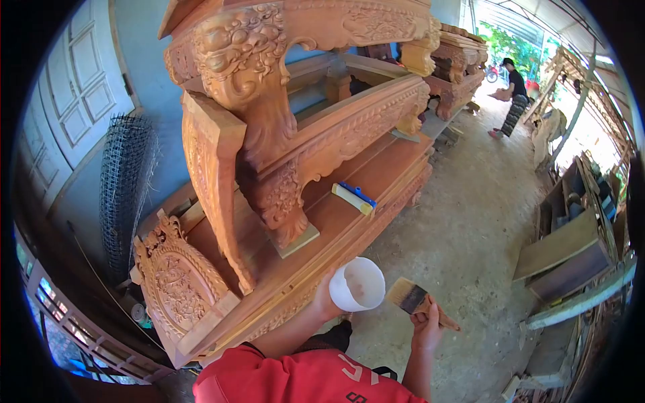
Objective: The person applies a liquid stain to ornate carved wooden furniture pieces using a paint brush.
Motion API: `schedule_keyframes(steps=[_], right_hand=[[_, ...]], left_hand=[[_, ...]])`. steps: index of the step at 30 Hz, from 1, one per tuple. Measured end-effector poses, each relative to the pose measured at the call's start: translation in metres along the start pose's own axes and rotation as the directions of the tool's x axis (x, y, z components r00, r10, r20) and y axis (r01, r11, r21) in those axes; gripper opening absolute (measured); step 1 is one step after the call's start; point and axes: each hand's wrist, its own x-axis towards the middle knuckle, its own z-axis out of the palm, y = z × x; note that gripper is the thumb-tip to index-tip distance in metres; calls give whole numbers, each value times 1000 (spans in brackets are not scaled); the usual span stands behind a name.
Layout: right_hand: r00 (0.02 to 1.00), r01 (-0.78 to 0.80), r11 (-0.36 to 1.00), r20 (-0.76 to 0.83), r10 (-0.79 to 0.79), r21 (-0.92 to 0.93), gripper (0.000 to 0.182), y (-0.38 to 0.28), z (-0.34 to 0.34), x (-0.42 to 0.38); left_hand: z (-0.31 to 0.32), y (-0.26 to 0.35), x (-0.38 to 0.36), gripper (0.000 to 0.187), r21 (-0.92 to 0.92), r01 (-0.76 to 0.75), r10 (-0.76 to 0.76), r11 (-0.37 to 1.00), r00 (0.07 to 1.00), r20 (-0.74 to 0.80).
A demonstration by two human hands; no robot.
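Beside the carved reddish wooden altar table on a concrete workshop floor, coating probably goes best with a lightly loaded brush, and the left hand wraps a white plastic cup while the right hand clasps a flat wooden-handled paintbrush just beside it.
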Motion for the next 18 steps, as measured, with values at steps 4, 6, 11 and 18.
schedule_keyframes(steps=[4,6,11,18], right_hand=[[993,-51,997,100,56,-52,33,15,65,69],[977,-135,988,153,146,-79,34,17,96,101],[833,429,821,517,-198,-377,33,6,182,187],[500,757,608,811,-303,-239,29,-3,294,277]], left_hand=[[11,56,52,57,-3,-118,117,993,993,-33],[14,83,70,58,81,-210,214,974,976,-48],[2,140,109,60,224,-343,368,912,926,-83],[27,185,106,59,169,-578,584,798,811,18]])
